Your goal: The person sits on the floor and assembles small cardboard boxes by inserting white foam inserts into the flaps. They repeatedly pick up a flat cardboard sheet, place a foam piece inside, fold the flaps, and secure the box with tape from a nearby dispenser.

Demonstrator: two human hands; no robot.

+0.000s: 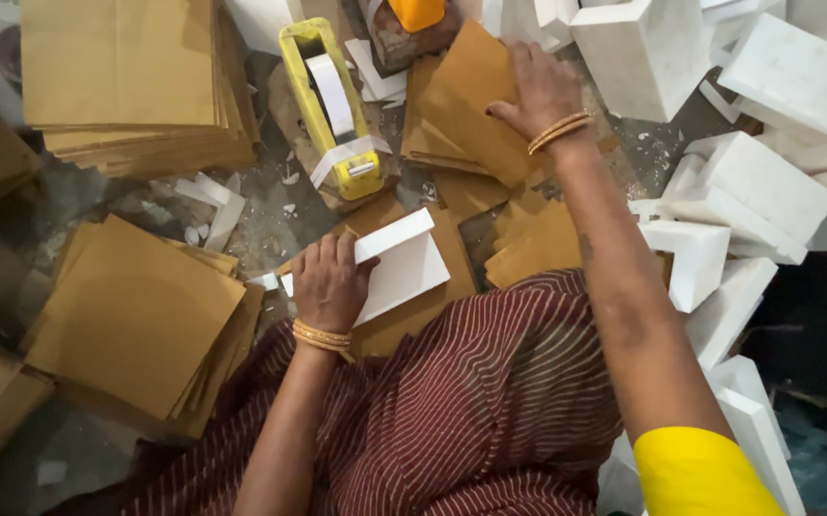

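My left hand (329,283) grips the near left edge of a flat white box (404,266) that rests on a brown card sheet in front of my lap. Far ahead, my right hand (540,88) reaches out and presses its fingers on the top sheet of a small pile of brown card sheets (457,115). Between the two hands stands a yellow tape dispenser (332,110) with a white tape roll and a strip hanging from its blade. Both wrists wear gold bangles.
Tall stacks of brown card sheets lie at the upper left (131,81) and lower left (136,320). Several white box shapes (767,182) are heaped along the right side. White tape scraps litter the grey floor (261,215). My striped maroon cloth (471,411) covers my lap.
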